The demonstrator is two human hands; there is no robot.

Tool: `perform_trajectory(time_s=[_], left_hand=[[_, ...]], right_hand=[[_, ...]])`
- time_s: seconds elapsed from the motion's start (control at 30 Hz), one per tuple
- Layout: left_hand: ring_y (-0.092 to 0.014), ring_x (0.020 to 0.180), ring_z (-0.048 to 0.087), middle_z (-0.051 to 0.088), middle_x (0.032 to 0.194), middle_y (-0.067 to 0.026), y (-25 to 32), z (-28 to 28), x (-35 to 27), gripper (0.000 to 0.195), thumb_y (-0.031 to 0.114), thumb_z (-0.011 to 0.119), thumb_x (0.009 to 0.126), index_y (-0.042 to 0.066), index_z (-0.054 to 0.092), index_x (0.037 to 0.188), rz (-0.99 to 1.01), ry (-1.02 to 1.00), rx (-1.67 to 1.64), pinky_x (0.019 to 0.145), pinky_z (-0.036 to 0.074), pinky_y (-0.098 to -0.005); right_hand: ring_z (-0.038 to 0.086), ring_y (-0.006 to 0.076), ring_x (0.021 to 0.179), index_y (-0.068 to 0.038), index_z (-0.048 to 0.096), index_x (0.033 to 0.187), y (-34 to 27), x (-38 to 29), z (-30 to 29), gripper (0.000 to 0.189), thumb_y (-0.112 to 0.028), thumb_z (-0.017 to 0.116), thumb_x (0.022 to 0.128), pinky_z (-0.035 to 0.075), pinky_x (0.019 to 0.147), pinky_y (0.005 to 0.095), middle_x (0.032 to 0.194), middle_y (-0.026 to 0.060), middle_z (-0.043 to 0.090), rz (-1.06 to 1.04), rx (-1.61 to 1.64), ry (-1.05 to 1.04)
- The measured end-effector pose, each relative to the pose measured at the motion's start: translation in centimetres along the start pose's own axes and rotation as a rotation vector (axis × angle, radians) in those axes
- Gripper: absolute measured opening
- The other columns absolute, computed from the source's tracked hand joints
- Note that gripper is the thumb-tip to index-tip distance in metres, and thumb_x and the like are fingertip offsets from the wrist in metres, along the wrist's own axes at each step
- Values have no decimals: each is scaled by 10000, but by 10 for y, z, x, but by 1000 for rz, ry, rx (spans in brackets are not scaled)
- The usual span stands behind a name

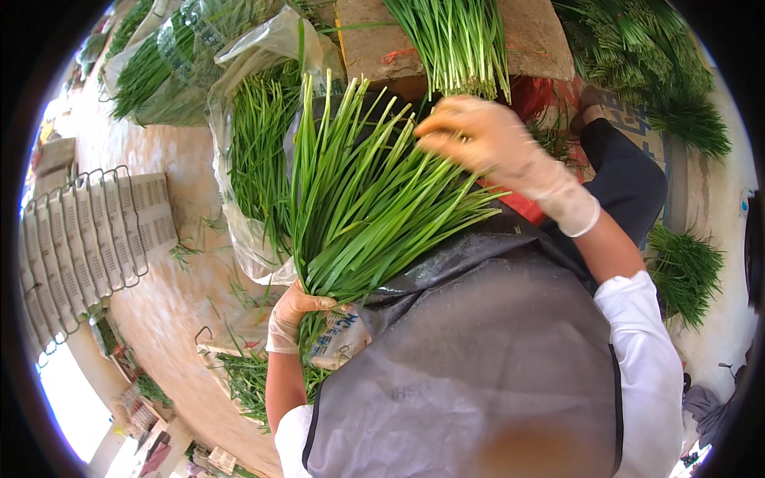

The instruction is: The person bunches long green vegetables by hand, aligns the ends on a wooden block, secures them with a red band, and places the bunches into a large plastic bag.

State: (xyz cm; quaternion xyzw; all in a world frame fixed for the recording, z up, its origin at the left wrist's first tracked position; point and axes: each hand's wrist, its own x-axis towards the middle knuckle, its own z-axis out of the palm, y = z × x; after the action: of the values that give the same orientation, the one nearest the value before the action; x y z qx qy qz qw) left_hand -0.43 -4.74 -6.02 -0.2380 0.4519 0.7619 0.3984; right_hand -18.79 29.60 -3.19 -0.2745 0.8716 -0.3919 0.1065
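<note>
My left hand [299,308], in a thin translucent glove, grips a fanned bunch of garlic chives [364,203] near its leafy end. The pale cut stems spread upward and to the right across my lap. My right hand [484,134], also gloved and blurred, is over the upper right stem ends with its fingers curled. Whether it pinches a stem is not clear. Just beyond it, a second bunch of chives [457,48] lies on a worn board [538,42], stem ends towards me. A dark grey apron [478,334] covers my lap.
A clear plastic bag of chives [263,149] stands left of the bunch, with another bagged heap [158,71] behind it. More chives [633,54] are piled at the upper right, and a loose bundle [684,275] lies at right. A wire rack [89,245] stands at left.
</note>
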Motion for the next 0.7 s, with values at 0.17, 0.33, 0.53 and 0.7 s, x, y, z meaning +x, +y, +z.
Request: perform_trajectory(time_s=[0.17, 0.33, 0.53, 0.7], left_hand=[[-204, 765, 648, 679, 947, -107, 13, 5, -9, 622, 107, 800, 620, -16, 565, 1183, -66, 45, 175, 706, 526, -306], [-157, 925, 610, 657, 1079, -67, 13, 18, -18, 730, 30, 804, 596, -13, 526, 1270, -25, 85, 182, 830, 494, -296], [-155, 985, 595, 649, 1111, -68, 13, 9, -20, 736, -4, 818, 595, -19, 526, 1270, -20, 44, 341, 918, 469, -315], [-154, 944, 609, 654, 1089, -61, 5, -7, -17, 655, -31, 796, 632, -11, 555, 1240, -11, 32, 350, 843, 502, -303]], right_hand=[[563, 273, 941, -28, 643, 874, -28, 32, 66, 616, -635, 577, 788, 446, 833, 392, 915, 107, 595, -350, -482, -53], [581, 264, 903, -80, 651, 860, -42, 15, 82, 514, -586, 611, 781, 446, 788, 384, 878, 81, 595, -364, -310, -198], [604, 251, 911, -104, 681, 962, -44, 13, 91, 209, -242, 704, 806, 464, 807, 375, 908, 57, 631, -409, 166, -162], [575, 70, 689, -10, 647, 1030, -44, 21, 37, 209, -188, 623, 923, 443, 626, 207, 790, 16, 637, 198, 1006, -295]])
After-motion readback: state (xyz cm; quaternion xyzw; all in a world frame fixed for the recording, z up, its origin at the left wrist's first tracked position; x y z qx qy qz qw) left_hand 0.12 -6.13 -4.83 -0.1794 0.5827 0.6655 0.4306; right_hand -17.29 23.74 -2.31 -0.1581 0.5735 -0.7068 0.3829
